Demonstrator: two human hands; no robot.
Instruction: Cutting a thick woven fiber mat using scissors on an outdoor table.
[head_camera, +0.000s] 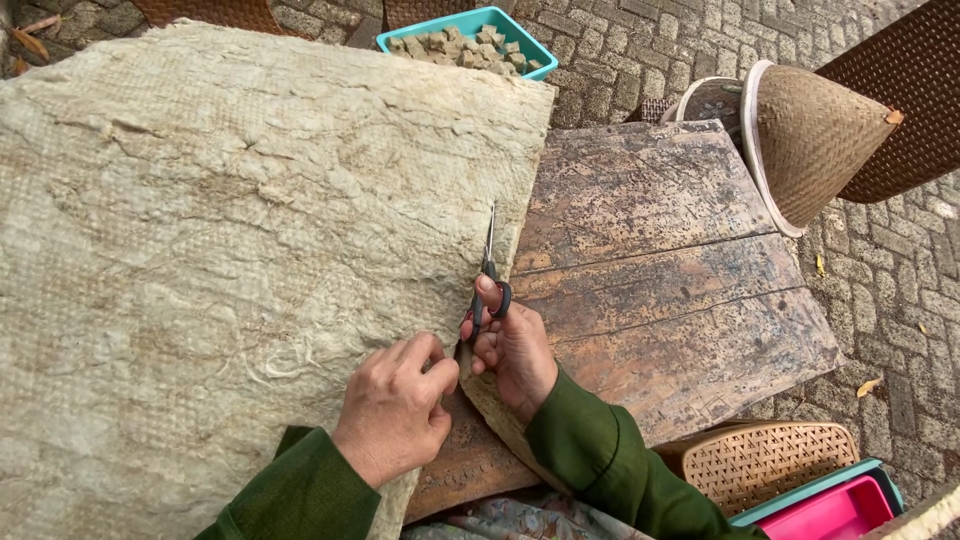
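Closest to the camera, both forearms come up in dark green sleeves. The left hand (393, 403) is curled shut, pinching the near edge of a large, pale beige, coarse-textured fibrous sheet (230, 230), apparently to keep it taut beside the cut. Just to its right, the right hand (515, 350) is closed through the red-and-black handles of a pair of scissors (488, 275), thumb in the upper loop, the thin metal blades pointing away along the sheet's right margin. A narrow strip of sheet (500, 420) runs under the right wrist, seemingly parted from the main piece, which would explain why the hands sit either side of the cut line.

The sheet covers the left part of a worn, dark wooden plank desk (680, 290) and overhangs its left side; the bare right half is scratched and stained.

At the lower right lie a light woven rattan tray (770, 458) and a pink plastic tub inside a teal one (835, 508). Further off, a conical woven bamboo hat (810, 140) lies on its side at the desk's far right corner. Farthest, beyond the sheet's top edge, a teal plastic tray (520, 40) holds small beige cut squares (465, 47), on grey paving.
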